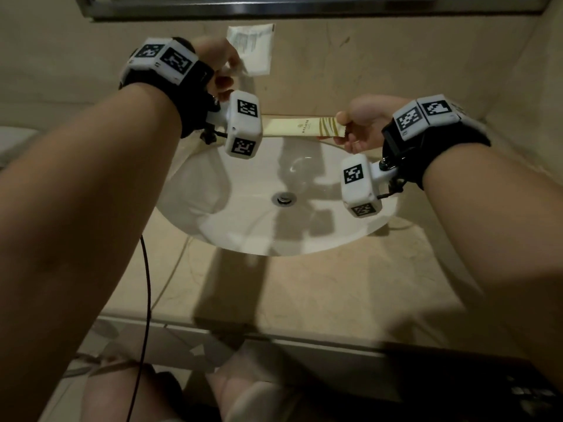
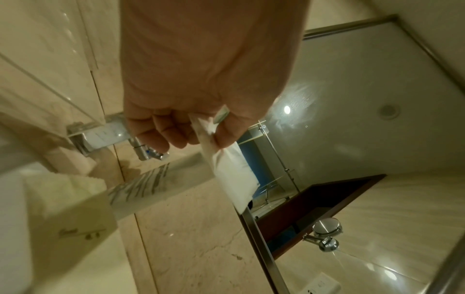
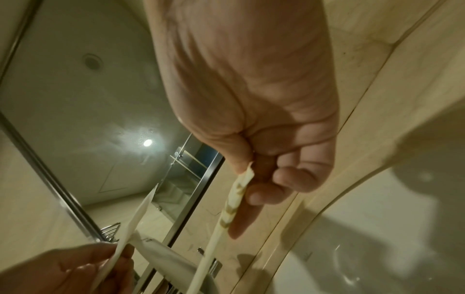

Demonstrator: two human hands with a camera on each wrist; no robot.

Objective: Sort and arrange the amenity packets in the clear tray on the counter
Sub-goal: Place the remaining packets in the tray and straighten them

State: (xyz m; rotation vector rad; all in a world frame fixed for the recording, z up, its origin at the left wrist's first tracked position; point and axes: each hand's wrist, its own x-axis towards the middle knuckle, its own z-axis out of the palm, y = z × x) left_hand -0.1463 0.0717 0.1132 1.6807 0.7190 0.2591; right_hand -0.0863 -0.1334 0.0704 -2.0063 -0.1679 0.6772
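White square packet (image 1: 252, 47), count one, pinched at its lower corner by the left hand (image 1: 217, 63), raised before the wall; long cream-and-gold packet (image 1: 300, 127), count one, pinched by the right hand (image 1: 364, 123) (thumb against fingers) above the sink (image 1: 213, 208).

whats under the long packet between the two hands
In the head view the long gold packet spans the gap, with the white sink basin below it.
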